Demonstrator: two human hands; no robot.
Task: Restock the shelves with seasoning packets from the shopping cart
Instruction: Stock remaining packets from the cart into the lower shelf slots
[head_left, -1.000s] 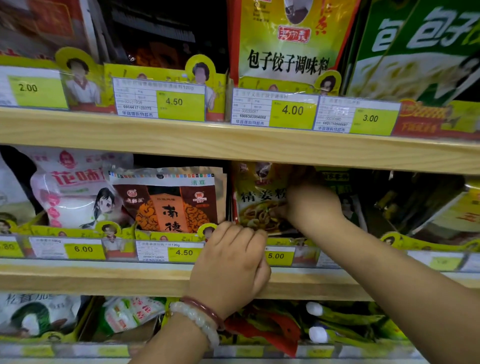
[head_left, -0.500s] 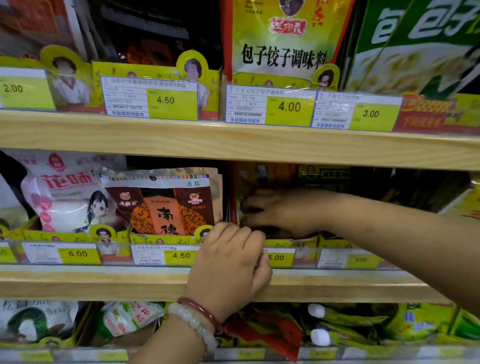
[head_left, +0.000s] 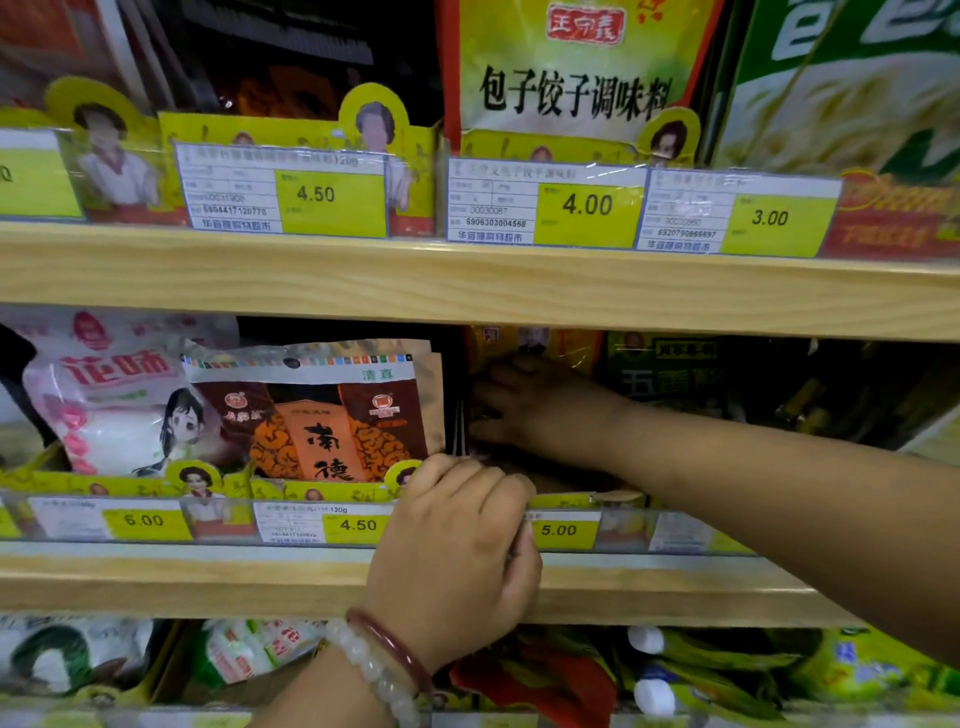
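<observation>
Yellow price tags reading 4.50, 4.00 and 3.00 are fixed along the upper wooden shelf edge. Across the lower middle of the frame, tags marked 6.00 and 5.00 are seen.

A single head-worn view faces the shelves straight on from close up, angled slightly downward

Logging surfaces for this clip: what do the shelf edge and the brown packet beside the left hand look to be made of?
Shelf edge: pale wood or wood-look laminate, matte; grain lines show, which one is unclear. Brown packet: probably glossy printed plastic film, going by its crinkled top seam and highlights. Left hand rests at the shelf lip.
</observation>
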